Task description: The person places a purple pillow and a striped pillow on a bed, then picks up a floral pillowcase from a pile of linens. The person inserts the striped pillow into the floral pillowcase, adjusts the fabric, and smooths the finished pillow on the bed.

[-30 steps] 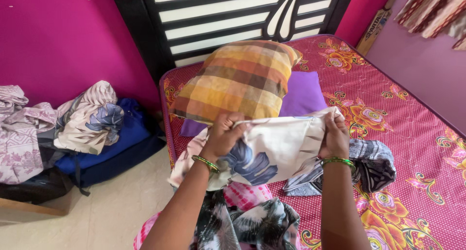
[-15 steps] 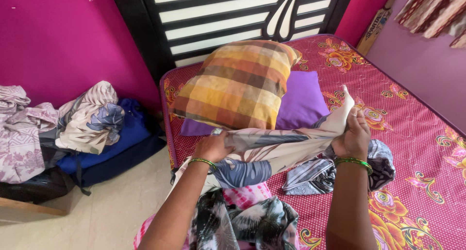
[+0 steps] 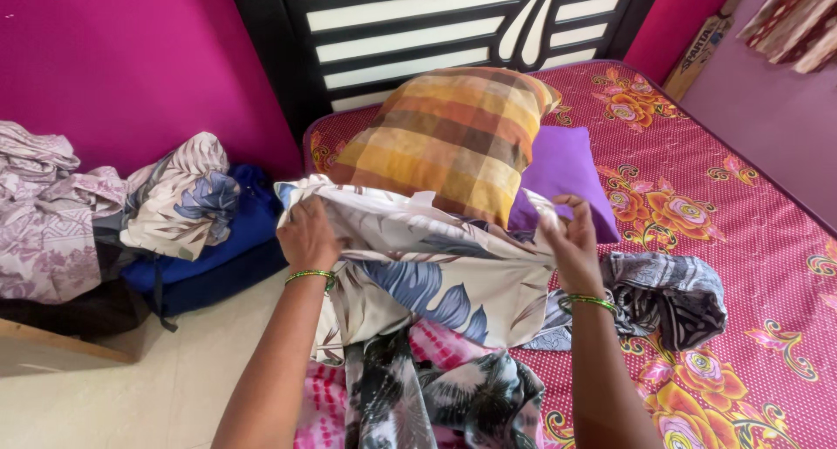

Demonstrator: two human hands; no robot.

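Observation:
My left hand (image 3: 307, 234) grips the left edge of a cream cloth with blue-grey leaf print (image 3: 427, 275), held up over the near left corner of the bed. On the cloth's right edge my right hand (image 3: 571, 240) pinches the fabric with its fingers half spread. The cloth hangs between both hands and drapes down over a pink and black-and-white patterned garment (image 3: 436, 388) below. Just behind the cloth lies a yellow and brown checked pillow (image 3: 453, 135) on top of a purple pillow (image 3: 567, 174).
The bed has a red floral sheet (image 3: 732, 240) and a black headboard (image 3: 436, 30). A crumpled black-and-white cloth (image 3: 671, 296) lies right of my right hand. On the floor at left is a pile of clothes (image 3: 105, 214) over a blue bag (image 3: 218, 257).
My left hand has moved up and left with the cloth, my right hand has shifted left and lowered, and the cloth now hangs spread wider between them. The camera has shifted slightly.

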